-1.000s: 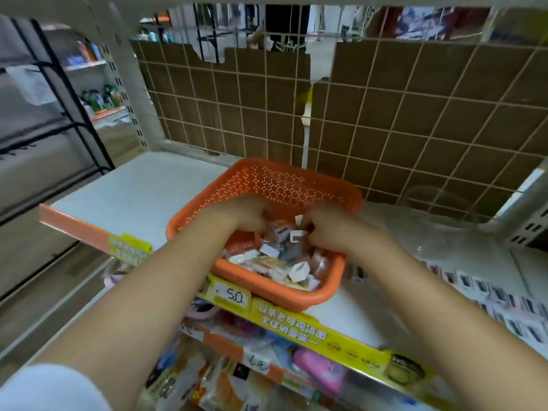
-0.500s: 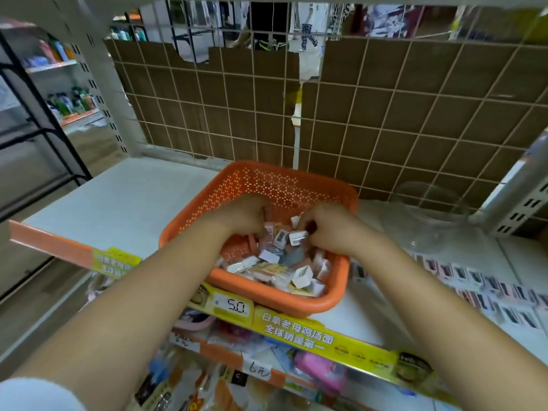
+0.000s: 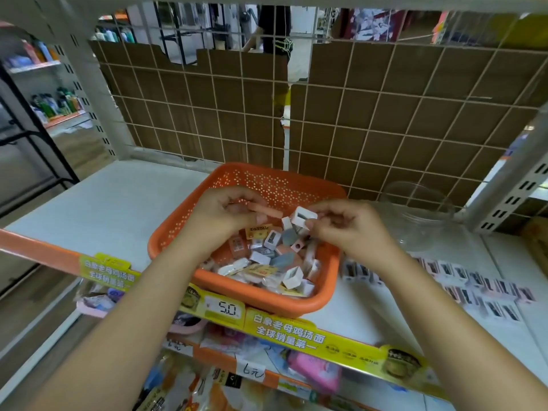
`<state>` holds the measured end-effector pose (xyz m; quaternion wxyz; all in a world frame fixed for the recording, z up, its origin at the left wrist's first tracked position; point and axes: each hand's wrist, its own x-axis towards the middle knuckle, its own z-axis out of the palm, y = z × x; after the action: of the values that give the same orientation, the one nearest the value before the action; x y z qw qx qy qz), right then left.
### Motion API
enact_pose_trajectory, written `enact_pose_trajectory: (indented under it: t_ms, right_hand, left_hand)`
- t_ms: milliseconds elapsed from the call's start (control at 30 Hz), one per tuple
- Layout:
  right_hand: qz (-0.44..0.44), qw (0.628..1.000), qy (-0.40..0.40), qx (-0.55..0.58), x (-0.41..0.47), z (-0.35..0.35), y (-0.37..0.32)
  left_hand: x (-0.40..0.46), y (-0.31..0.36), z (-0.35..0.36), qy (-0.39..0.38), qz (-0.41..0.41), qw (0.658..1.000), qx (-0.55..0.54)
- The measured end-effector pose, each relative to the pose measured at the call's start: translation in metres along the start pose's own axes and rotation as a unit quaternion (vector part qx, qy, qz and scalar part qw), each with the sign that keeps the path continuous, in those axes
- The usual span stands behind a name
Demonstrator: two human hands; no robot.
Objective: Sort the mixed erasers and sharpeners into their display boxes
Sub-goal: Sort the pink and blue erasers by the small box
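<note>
An orange perforated basket [image 3: 275, 185] stands at the shelf's front edge, holding several mixed erasers and small sharpeners [image 3: 267, 259]. Above its middle, my left hand [image 3: 219, 210] grips a long pink eraser [image 3: 265, 210] that sticks out to the right. My right hand [image 3: 341, 225] pinches a white sharpener [image 3: 304, 216] between thumb and fingers, lifted over the pile. The two hands are close together, almost touching.
A clear plastic jar [image 3: 421, 215] sits at the back right. Rows of small sharpeners [image 3: 474, 284] lie flat on the white shelf [image 3: 103, 203] right of the basket. A wire grid backed with cardboard [image 3: 355, 114] closes the rear. Price strips [image 3: 284, 327] line the front edge.
Both hands have risen out of the pile, the left one lifting a pink eraser and the right one a white sharpener.
</note>
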<state>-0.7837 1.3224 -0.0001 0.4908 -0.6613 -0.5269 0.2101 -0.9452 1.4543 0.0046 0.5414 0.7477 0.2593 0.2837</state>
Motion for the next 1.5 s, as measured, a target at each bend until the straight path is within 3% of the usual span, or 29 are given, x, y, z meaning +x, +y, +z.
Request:
enact_pose_trajectory:
  t_ms: [100,300,467,733,1000,1200,1500]
  right_hand:
    - [-0.009,0.999,0.018,0.035,-0.009,-0.008,-0.001]
    - [0.02,0.981,0.072,0.178,-0.029,-0.035,0.001]
    - [0.042,0.973,0.111,0.2,-0.055,-0.078,0.012]
    - [0.123,0.956,0.171,0.203,-0.114,-0.181,0.05]
    - [0.223,0.964,0.124,-0.074,-0.158,-0.241,0.1]
    - [0.209,0.94,0.028,-0.267,-0.168,-0.228,0.125]
    - [0.235,0.915,0.021,-0.328,-0.159,-0.213,0.122]
  left_hand:
    - [-0.012,0.003,0.011,0.014,0.001,0.996,-0.085]
    - [-0.022,0.014,0.05,0.018,0.043,0.993,-0.107]
    - [-0.027,0.027,0.103,0.012,0.039,0.985,-0.17]
    - [-0.036,0.034,0.212,0.028,-0.002,0.988,-0.155]
    - [-0.049,0.033,0.286,0.036,-0.055,0.986,-0.152]
    - [-0.064,0.034,0.309,0.036,-0.094,0.979,-0.179]
    - [-0.077,0.032,0.303,0.023,-0.096,0.977,-0.188]
